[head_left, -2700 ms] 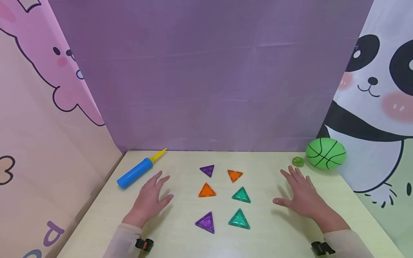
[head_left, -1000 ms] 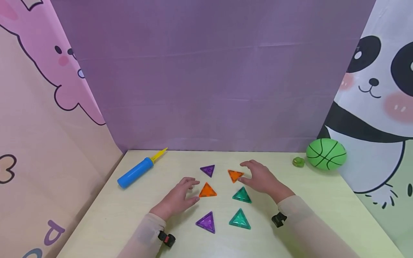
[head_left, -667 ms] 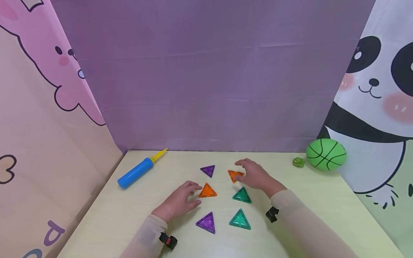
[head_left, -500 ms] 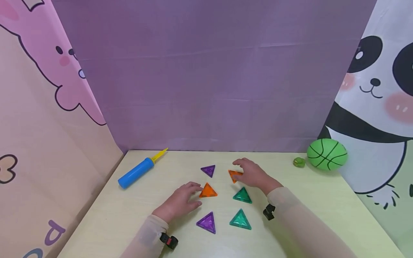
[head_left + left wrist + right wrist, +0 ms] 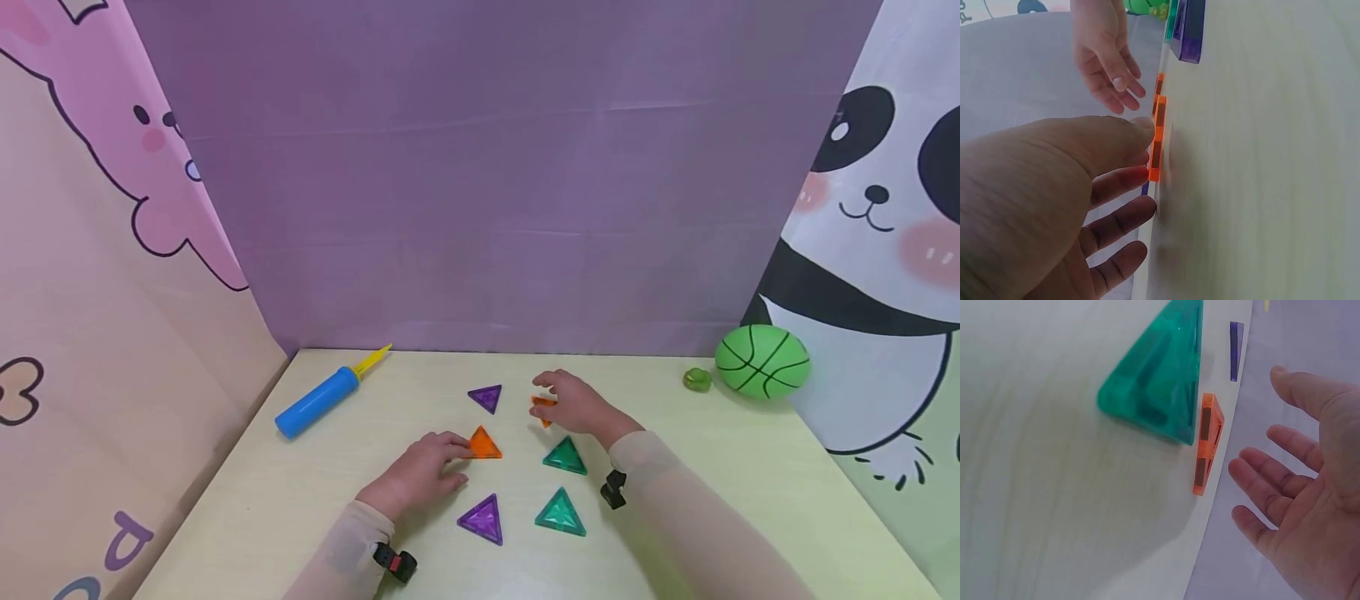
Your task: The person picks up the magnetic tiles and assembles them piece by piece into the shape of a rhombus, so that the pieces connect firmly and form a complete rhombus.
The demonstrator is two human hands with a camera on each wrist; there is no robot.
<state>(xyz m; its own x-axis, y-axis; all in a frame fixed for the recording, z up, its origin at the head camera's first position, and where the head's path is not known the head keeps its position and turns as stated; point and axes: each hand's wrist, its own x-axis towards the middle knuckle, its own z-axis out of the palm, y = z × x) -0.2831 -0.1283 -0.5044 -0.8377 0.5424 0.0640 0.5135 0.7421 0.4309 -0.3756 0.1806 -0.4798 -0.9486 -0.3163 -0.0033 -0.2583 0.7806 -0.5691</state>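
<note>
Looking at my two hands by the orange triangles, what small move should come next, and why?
Probably lower the right hand and pinch the farther orange triangle: its fingers are spread, with a visible gap to that piece in the right wrist view, while the left hand has fingertips at the nearer orange triangle.

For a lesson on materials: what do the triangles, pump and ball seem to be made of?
Triangles: probably hard, glossy plastic, see-through; light glints on their faceted faces. The orange ones show dark strips at their edges, perhaps magnets.
Pump: likely smooth, opaque plastic, by its even blue and soft sheen.
Ball: rubber or soft plastic, I can't tell which; smooth green skin, slightly flattened outline.
</note>
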